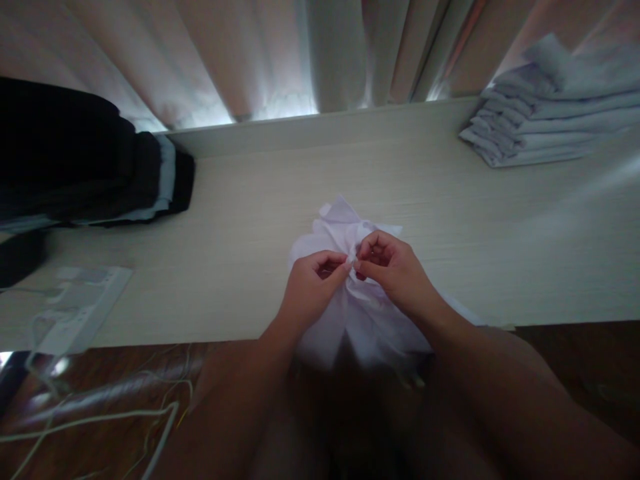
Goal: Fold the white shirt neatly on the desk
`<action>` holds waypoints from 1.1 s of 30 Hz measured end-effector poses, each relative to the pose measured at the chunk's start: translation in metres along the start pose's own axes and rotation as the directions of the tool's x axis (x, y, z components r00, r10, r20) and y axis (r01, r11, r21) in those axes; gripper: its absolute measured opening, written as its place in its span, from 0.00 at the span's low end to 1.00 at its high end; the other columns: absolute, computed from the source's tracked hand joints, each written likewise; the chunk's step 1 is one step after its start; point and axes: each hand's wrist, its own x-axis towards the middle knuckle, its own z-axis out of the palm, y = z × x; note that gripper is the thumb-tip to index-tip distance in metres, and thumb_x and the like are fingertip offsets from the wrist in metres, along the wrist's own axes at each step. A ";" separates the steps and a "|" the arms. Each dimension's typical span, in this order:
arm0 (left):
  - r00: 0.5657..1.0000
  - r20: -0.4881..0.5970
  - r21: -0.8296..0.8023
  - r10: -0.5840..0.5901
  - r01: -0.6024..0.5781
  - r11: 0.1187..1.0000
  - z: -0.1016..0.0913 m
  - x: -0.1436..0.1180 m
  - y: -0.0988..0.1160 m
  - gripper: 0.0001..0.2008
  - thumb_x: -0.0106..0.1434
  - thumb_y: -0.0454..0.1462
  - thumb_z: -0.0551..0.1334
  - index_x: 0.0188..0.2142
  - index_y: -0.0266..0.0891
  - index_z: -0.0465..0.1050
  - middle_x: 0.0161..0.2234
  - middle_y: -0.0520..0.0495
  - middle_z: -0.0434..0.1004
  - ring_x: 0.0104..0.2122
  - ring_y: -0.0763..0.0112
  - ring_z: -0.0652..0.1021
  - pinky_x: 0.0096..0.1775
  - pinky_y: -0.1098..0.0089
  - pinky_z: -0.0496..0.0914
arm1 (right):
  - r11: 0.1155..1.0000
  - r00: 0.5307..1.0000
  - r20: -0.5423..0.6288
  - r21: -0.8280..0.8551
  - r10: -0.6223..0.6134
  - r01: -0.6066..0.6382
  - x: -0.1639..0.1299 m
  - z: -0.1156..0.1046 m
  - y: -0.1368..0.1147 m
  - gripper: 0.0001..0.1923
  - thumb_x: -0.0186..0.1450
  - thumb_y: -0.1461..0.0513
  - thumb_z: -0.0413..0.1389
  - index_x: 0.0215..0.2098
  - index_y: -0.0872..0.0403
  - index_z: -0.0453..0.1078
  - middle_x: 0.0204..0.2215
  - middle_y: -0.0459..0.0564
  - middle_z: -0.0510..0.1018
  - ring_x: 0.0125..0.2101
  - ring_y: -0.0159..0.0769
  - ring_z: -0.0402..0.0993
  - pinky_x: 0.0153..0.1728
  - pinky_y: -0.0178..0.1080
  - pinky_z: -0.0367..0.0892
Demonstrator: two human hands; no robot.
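A crumpled white shirt [325, 333] lies across the front edge of the pale bench, its lower part hanging toward my lap. My left hand [315, 277] pinches a gathered bit of its fabric between thumb and fingertips. Close against it, thumb and forefinger of my right hand [393, 267] pinch the same gathered spot. Above the hands, the collar-like points of the shirt spread out on the surface. The small detail between my fingertips is hidden.
Dark folded clothes [100, 160] are piled at the left, and folded white garments [550, 113] are stacked at the back right. A white power strip [83, 310] with plugged cables sits at the bench's left front. White cables [125, 413] run over the brown floor. Curtains [250, 53] hang behind.
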 end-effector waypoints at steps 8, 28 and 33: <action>0.999 0.005 -0.036 -0.039 0.040 0.999 0.001 0.000 0.006 0.03 0.57 0.34 0.67 0.31 0.38 0.81 0.30 0.46 0.83 0.31 0.64 0.81 0.36 0.68 0.74 | 0.999 0.999 0.045 -0.040 -0.001 0.003 0.001 -0.005 -0.003 0.09 0.55 0.66 0.62 0.32 0.52 0.66 0.25 0.42 0.73 0.25 0.31 0.72 0.27 0.36 0.67; 1.000 0.010 0.029 -0.014 0.013 0.999 0.001 -0.004 0.005 0.06 0.56 0.36 0.69 0.35 0.36 0.81 0.31 0.46 0.83 0.30 0.66 0.80 0.33 0.70 0.73 | 0.996 0.996 0.083 -0.075 -0.040 0.046 0.003 -0.009 -0.006 0.06 0.60 0.64 0.61 0.34 0.53 0.68 0.26 0.42 0.74 0.24 0.31 0.74 0.27 0.36 0.70; 1.000 0.017 0.083 0.014 -0.016 0.996 0.001 -0.004 0.004 0.05 0.57 0.34 0.67 0.34 0.36 0.80 0.31 0.46 0.82 0.29 0.68 0.79 0.32 0.72 0.72 | 0.996 0.997 0.079 -0.081 -0.024 0.031 0.002 -0.007 -0.006 0.06 0.60 0.64 0.61 0.34 0.53 0.68 0.26 0.43 0.74 0.24 0.32 0.74 0.26 0.36 0.70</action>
